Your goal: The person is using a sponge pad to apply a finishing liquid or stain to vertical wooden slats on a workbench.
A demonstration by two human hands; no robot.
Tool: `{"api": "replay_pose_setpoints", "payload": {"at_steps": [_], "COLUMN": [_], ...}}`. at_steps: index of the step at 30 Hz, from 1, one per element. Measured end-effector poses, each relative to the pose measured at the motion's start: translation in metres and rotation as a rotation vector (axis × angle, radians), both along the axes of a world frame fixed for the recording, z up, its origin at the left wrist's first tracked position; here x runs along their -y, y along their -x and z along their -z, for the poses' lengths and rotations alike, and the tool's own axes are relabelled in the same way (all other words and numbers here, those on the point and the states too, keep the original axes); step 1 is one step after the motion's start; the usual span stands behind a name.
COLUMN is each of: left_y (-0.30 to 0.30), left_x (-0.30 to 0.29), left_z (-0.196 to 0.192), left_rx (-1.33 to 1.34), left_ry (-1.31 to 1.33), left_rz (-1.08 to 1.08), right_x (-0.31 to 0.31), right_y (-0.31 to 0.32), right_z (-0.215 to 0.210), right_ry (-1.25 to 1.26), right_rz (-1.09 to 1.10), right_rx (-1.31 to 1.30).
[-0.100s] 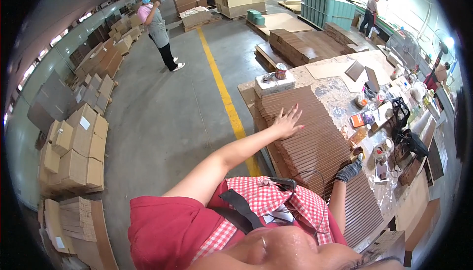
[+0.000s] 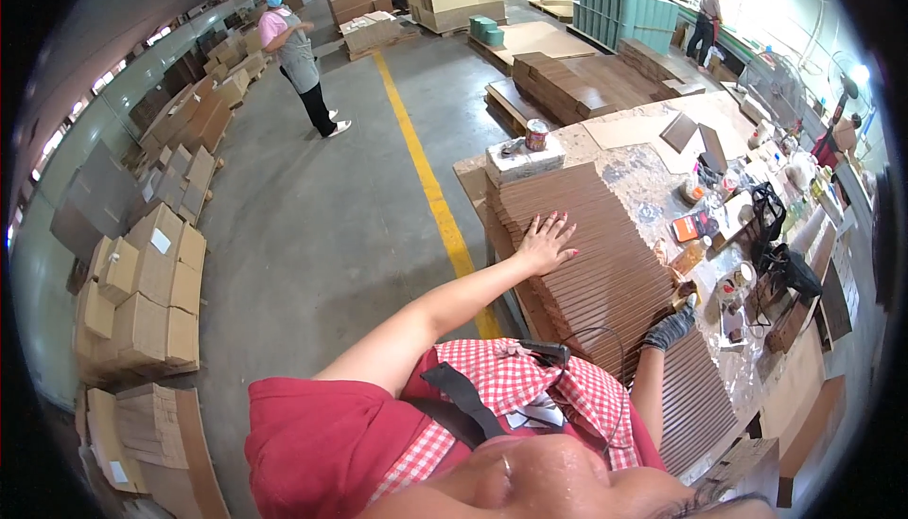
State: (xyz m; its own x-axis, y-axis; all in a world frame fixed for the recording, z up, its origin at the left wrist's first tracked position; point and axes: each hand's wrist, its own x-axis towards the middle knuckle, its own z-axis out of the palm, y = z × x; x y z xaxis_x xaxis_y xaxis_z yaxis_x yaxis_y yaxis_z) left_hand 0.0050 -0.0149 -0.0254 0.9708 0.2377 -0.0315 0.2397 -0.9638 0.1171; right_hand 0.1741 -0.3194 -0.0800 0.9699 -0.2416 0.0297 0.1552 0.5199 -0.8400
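A row of narrow brown boards [image 2: 605, 245] stands packed side by side on the worktable, their edges making a ridged surface. My left hand [image 2: 547, 245] is bare and lies flat on it, fingers spread, near the left end of the boards. At the right side of the row is my right hand [image 2: 670, 326] in a dark grey knit glove. Its fingers are closed around a small yellowish-brown piece [image 2: 688, 292], whose kind I cannot make out. A bottle of amber liquid [image 2: 691, 256] stands just beyond that hand.
A white block [image 2: 525, 161] carrying a small can [image 2: 536, 134] stands past the boards. On the table's right are a phone [image 2: 695, 227], jars and a black bag [image 2: 790, 270]. Stacked cartons [image 2: 142, 301] line the left. A person [image 2: 303, 65] stands on the aisle.
My left hand has slid slightly toward me along the boards, still flat. My right hand stays in place. The person in the aisle has lowered a raised hand.
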Motion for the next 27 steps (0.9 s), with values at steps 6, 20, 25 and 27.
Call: {"api": "replay_pose_setpoints", "payload": {"at_steps": [6, 20, 25, 27], "left_y": [0.008, 0.007, 0.008, 0.007], "left_x": [-0.004, -0.002, 0.0, 0.0], "left_z": [0.01, 0.015, 0.011, 0.012], "left_rx": [0.118, 0.152, 0.161, 0.167], "left_ry": [0.01, 0.0, -0.003, -0.016], "left_rz": [-0.015, -0.015, -0.023, -0.02], "right_x": [-0.01, -0.006, -0.005, -0.004], "right_y": [0.007, 0.012, 0.013, 0.013], "right_z": [-0.009, -0.015, -0.016, -0.017], "right_ry": [0.032, 0.064, 0.076, 0.075], "right_rz": [0.005, 0.021, 0.021, 0.023], "right_rx": [-0.002, -0.027, -0.023, -0.023]}}
